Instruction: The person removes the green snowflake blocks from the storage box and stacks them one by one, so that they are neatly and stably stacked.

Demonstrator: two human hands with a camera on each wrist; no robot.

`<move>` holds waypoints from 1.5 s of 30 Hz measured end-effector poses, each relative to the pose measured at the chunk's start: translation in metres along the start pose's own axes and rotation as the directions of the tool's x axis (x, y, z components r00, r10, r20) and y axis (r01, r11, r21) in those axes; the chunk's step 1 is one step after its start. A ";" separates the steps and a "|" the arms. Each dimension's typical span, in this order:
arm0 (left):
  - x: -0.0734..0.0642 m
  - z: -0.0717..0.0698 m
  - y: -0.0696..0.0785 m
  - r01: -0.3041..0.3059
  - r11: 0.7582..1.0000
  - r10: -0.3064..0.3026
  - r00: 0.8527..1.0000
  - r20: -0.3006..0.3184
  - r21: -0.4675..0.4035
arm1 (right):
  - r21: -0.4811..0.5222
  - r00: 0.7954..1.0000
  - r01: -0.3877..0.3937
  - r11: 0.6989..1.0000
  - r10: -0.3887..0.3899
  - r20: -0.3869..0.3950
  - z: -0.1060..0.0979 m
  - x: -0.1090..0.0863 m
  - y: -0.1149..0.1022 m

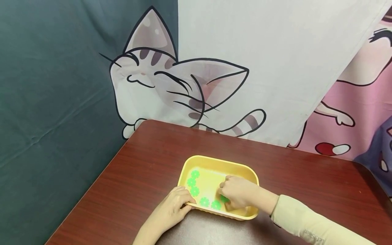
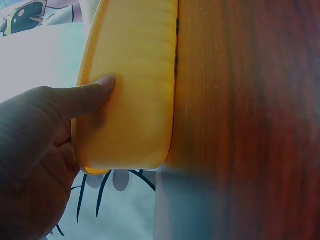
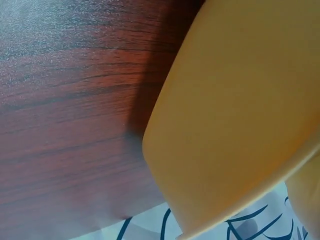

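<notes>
A yellow plastic tray [image 1: 215,162] sits on the table, with several bright green flower-shaped pieces [image 1: 194,191] along its left and near sides. My left hand [image 1: 173,208] grips the tray's near left corner. In the left wrist view its thumb [image 2: 95,95] presses the outer wall while the other fingers go over the rim. My right hand [image 1: 239,192] reaches down inside the tray's right half, fingers curled, pinching a green flower-shaped piece [image 1: 224,198] that it partly hides. The right wrist view shows the tray's outer wall [image 3: 240,110] but not the hand's fingers.
The dark red wood-grain table [image 1: 131,170] extends around the tray. Behind it hangs a white cloth [image 1: 275,51] with a cartoon cat, a grey-green curtain [image 1: 55,102] to the left and pink printed fabric [image 1: 337,115] to the right.
</notes>
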State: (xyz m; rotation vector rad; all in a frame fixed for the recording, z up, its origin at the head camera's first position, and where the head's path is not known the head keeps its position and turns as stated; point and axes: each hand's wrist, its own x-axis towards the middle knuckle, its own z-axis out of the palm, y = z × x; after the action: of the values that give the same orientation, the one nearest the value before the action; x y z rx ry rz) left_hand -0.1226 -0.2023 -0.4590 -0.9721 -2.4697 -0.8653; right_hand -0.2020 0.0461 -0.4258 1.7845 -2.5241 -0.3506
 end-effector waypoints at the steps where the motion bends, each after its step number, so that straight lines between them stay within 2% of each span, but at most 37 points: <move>1: 0.000 0.000 0.000 -0.002 1.000 0.002 1.000 -0.003 -0.001 | 0.011 1.000 -0.005 1.000 0.005 0.001 -0.001 0.000 0.000; 6: 0.000 0.001 -0.001 -0.012 1.000 0.012 1.000 -0.003 -0.002 | 0.054 1.000 -0.028 0.998 0.028 0.010 -0.006 -0.003 0.004; 15: -0.001 0.001 -0.001 -0.031 1.000 0.031 0.999 -0.008 0.004 | 0.087 0.994 -0.061 0.994 0.068 -0.091 -0.019 -0.010 0.016; 20: -0.001 0.003 -0.001 -0.062 0.998 0.062 0.998 -0.025 0.004 | 0.188 0.982 -0.113 0.976 0.138 -0.129 -0.029 -0.022 0.021; 23: -0.001 0.003 -0.002 -0.071 0.997 0.071 0.997 -0.027 0.002 | 0.261 0.969 -0.160 0.952 0.202 -0.143 -0.038 -0.033 0.026; 27: 0.000 0.003 -0.003 -0.099 0.995 0.098 0.994 -0.042 -0.004 | 0.286 0.947 -0.215 0.934 0.270 -0.172 -0.049 -0.050 0.032; 30: 0.002 0.002 -0.003 -0.121 0.993 0.120 0.991 -0.060 -0.007 | 0.303 0.930 -0.226 0.926 0.298 -0.216 -0.053 -0.063 0.036; 34: 0.003 0.002 -0.004 -0.116 0.993 0.115 0.991 -0.064 -0.012 | 0.351 0.908 -0.224 0.909 0.326 -0.263 -0.052 -0.081 0.040; 39: 0.003 0.003 -0.004 -0.097 0.995 0.096 0.994 -0.055 -0.019 | 0.382 0.880 -0.276 0.882 0.392 -0.270 -0.048 -0.103 0.041; 45: 0.002 0.004 -0.004 -0.089 0.995 0.085 0.994 -0.064 -0.050 | 0.378 0.853 -0.322 0.868 0.439 -0.282 -0.034 -0.133 0.040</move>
State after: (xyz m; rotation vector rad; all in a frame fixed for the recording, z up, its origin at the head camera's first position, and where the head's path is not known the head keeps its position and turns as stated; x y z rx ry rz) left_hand -0.1271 -0.2013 -0.4625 -1.0467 -2.3453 -0.9223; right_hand -0.1885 0.1772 -0.3703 1.2014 -2.6723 0.3894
